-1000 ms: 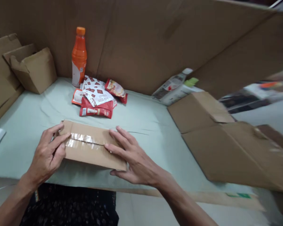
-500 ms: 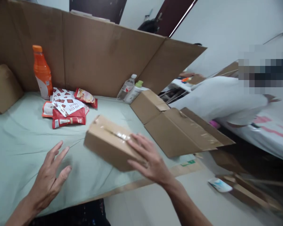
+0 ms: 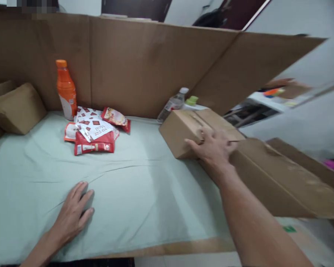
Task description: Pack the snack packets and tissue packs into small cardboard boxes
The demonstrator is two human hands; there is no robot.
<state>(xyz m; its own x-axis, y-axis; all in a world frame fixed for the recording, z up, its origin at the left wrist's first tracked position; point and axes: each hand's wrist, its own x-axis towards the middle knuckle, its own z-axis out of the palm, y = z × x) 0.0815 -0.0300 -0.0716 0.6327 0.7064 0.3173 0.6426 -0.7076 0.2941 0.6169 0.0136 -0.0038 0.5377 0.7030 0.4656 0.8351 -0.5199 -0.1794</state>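
Observation:
My right hand reaches out to the right and grips a small taped cardboard box, which rests on top of a flattened carton at the table's right side. Its fingers wrap over the box's near top edge. Resting flat on the pale green cloth near the front edge, my left hand holds nothing and its fingers lie stretched out together.
A pile of red and white snack packets and an orange drink bottle sit at the back left. Two bottles lean behind the box. A folded brown carton stands at far left. A cardboard wall fences the table.
My right hand carried the taped box from in front of me to the right, onto the flattened carton. My left hand let go of it and dropped flat onto the cloth.

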